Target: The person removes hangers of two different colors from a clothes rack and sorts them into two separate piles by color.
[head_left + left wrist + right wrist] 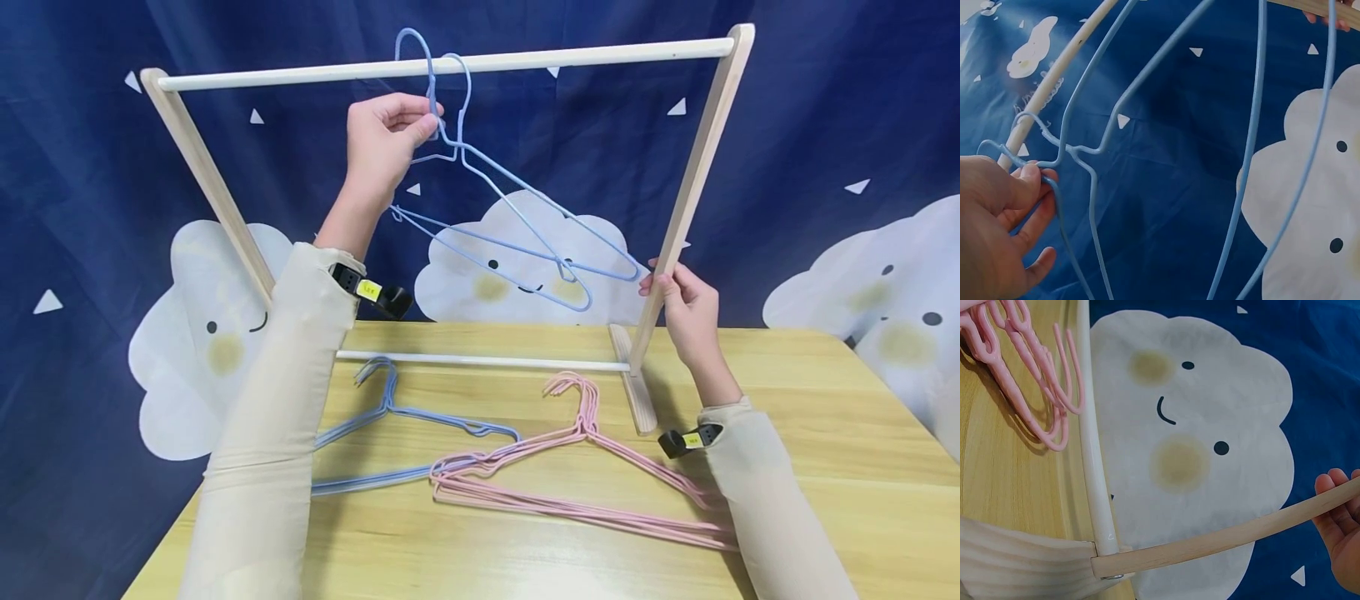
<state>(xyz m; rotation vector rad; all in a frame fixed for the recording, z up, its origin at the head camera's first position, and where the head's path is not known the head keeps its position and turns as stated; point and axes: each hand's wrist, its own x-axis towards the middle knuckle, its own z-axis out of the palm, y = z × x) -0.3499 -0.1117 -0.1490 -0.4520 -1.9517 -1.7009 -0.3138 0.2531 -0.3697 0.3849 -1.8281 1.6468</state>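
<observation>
My left hand [382, 142] pinches a blue hanger [432, 79] just below its hook, at the top rail [570, 60] of a wooden rack. That hook arches above the rail; whether it rests there I cannot tell. Right beside it, a second blue hanger [469, 82] has its hook over the rail. In the left wrist view, the thumb and fingers of the left hand [1004, 219] meet at the hanger's neck. My right hand [688, 315] holds the rack's right post [693, 183], fingers around the wood, also seen in the right wrist view [1210, 550].
On the wooden table [840, 442] lie several blue hangers [387, 390] at left and several pink hangers [587, 412] overlapping them at centre. A white lower bar [480, 360] joins the rack's sides. Behind hangs a dark blue curtain [810, 100] with clouds.
</observation>
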